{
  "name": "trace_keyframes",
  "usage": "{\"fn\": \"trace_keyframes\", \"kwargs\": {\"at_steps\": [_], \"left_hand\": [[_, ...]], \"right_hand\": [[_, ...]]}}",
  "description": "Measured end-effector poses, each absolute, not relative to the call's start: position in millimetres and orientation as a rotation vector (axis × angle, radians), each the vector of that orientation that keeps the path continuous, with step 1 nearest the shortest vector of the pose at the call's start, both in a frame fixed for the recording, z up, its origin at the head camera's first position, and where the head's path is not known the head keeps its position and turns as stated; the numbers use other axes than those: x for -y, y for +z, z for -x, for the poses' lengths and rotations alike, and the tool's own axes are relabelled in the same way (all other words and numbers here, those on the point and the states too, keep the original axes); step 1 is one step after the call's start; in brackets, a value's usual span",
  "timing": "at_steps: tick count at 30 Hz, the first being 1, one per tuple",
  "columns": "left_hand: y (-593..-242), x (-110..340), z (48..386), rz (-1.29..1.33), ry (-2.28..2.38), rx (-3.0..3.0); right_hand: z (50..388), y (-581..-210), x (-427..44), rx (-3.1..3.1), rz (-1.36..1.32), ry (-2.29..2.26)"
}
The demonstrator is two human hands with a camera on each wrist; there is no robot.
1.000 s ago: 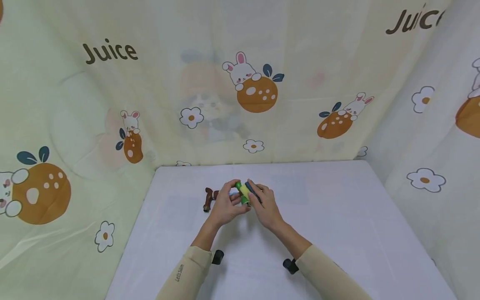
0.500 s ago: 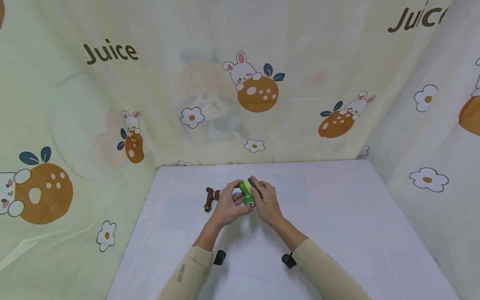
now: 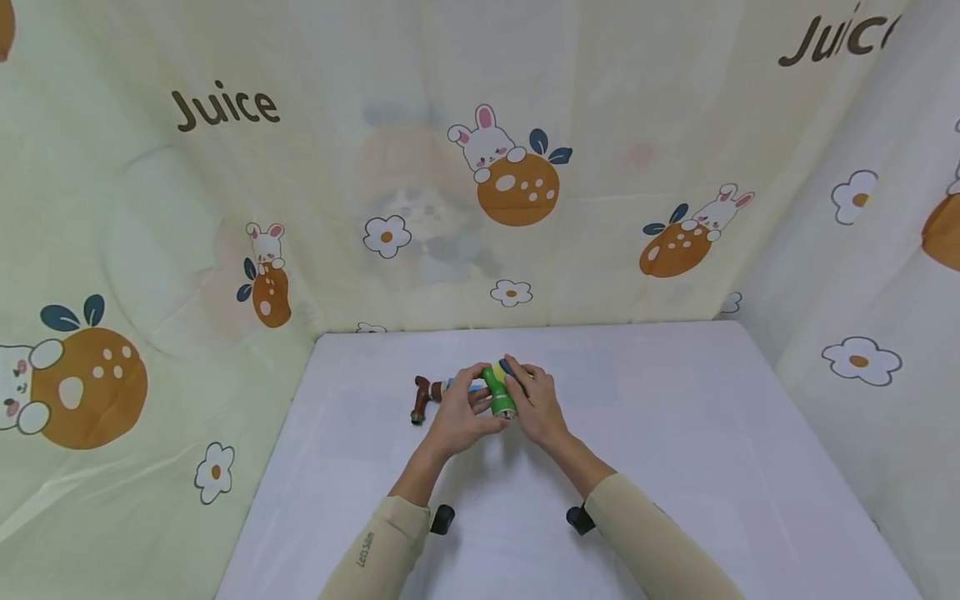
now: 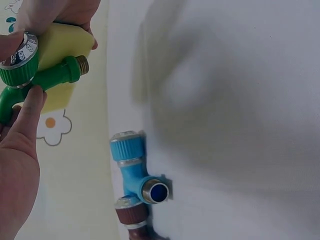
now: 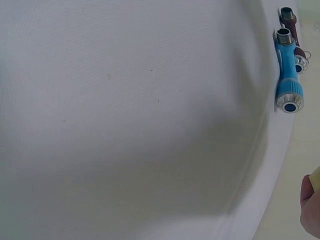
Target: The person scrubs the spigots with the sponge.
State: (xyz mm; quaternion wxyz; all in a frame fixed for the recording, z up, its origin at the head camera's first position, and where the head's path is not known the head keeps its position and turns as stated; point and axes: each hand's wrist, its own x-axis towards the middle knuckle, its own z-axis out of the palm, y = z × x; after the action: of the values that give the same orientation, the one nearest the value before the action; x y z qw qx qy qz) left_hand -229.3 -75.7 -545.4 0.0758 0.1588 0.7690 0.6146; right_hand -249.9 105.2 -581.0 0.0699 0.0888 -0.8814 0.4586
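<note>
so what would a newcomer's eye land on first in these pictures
Probably the bold rabbit-and-orange print on the cloth behind the white table. Next, the hands: the left hand holds a green tap close to a yellow sponge in the right hand. Then a brown tap lying left of them, with a blue tap next to it.

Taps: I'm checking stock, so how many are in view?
3. The green tap is in the left hand; the blue tap and brown tap lie near each other on the table. A fully hidden one can't be ruled out.
</note>
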Motion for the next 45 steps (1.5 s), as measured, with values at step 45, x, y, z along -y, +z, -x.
{"fn": "trace_keyframes", "kwargs": {"at_steps": [45], "left_hand": [[-550.7,88.7,230.0,-0.424,2.111,-2.344]], "right_hand": [[209.2,-561.0,-103.3,2.426,-0.684,1.365]]}}
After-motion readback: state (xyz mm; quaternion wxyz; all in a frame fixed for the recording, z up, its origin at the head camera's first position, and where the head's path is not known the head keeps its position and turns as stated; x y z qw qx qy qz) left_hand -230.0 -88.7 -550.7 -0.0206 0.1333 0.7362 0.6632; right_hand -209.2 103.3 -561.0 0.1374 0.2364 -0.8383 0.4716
